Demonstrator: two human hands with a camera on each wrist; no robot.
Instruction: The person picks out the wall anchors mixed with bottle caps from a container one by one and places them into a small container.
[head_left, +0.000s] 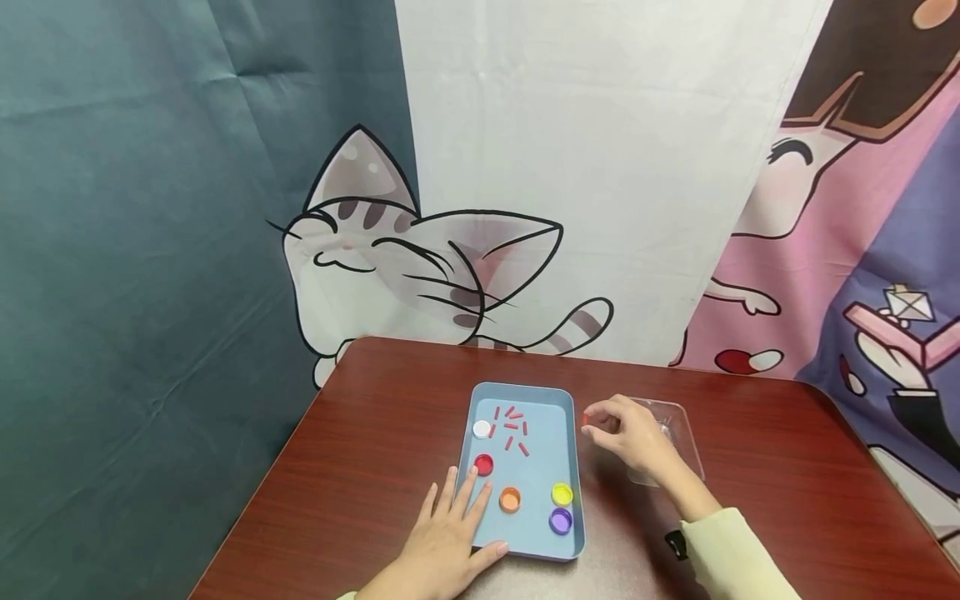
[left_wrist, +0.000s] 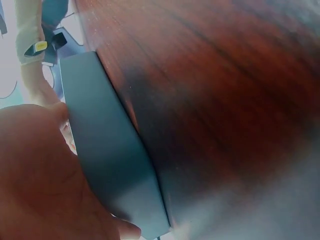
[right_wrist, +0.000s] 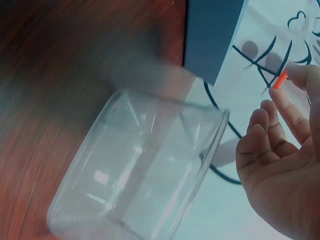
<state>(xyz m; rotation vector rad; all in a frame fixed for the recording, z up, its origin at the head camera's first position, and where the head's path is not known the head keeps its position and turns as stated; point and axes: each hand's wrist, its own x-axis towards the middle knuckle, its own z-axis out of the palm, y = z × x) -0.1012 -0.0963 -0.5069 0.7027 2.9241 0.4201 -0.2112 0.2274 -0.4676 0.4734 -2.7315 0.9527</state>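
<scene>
My right hand (head_left: 636, 437) pinches a small red stick (right_wrist: 281, 79) between thumb and index finger, just right of the blue tray (head_left: 546, 408). Several similar red sticks (head_left: 511, 426) lie scattered in the tray's far half. My left hand (head_left: 444, 537) rests with spread, straight fingers on the tray's near left edge, its fingertips close to a red cap (head_left: 483, 464). Also in the tray are a white cap (head_left: 482, 429), an orange cap (head_left: 510, 500), a yellow cap (head_left: 562, 494) and a purple cap (head_left: 560, 522). In the left wrist view, the left hand lies against the tray's side wall (left_wrist: 107, 145).
A clear plastic box (right_wrist: 137, 165) stands right of the tray, partly behind the right hand and forearm in the head view. The dark red wooden table (head_left: 337, 492) meets a printed cloth backdrop (head_left: 600, 167) at its far edge.
</scene>
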